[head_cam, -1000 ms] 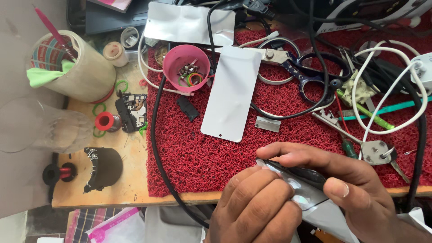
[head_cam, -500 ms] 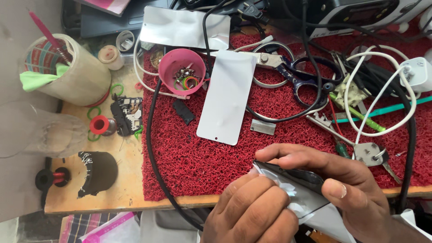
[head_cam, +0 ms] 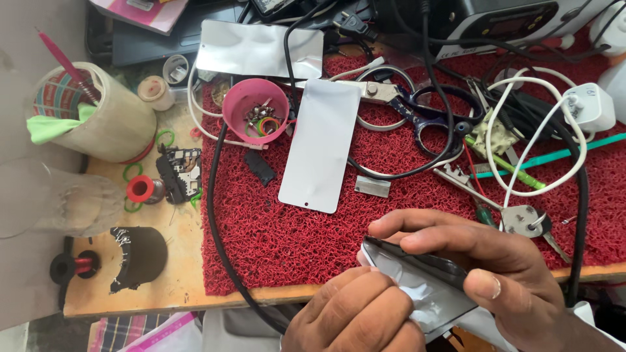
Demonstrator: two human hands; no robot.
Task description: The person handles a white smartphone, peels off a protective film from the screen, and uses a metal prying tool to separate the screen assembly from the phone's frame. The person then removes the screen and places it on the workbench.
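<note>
- Near the front edge of the tabletop (head_cam: pixel 176 287), the right hand (head_cam: pixel 482 261) holds a flat phone-shaped panel (head_cam: pixel 424 287) with a shiny grey face; its fingers lie along the panel's far edge and the thumb presses on the right part of the face.
- At the panel's near-left end, the left hand (head_cam: pixel 355 316) is closed into a loose fist with its knuckles up, touching the panel; what its fingertips grip is hidden.
- Both hands and the panel hang over the near edge of a red looped mat (head_cam: pixel 274 234) that covers most of the tabletop.
- Farther back on the mat lies a white phone-screen sheet (head_cam: pixel 319 146), tilted slightly, well apart from the hands.
- Just left of that sheet stands a pink cup (head_cam: pixel 238 107) holding small screws and coloured rings.
- Beyond the cup, a silvery rectangular sheet (head_cam: pixel 257 49) lies at the far edge.
- Right of the white sheet rest dark-handled scissors (head_cam: pixel 417 107), tangled among black and white cables.
- A black cable (head_cam: pixel 215 215) curves from the far side down the mat's left part and off the near edge.
- At far right sits a white charger plug (head_cam: pixel 590 107), with a teal stick (head_cam: pixel 561 153) nearer.
- Off the mat at left stand a tape-wrapped roll (head_cam: pixel 111 124) holding a pink pen, a small red spool (head_cam: pixel 140 189), and a black torn-edged cap (head_cam: pixel 140 257).
</note>
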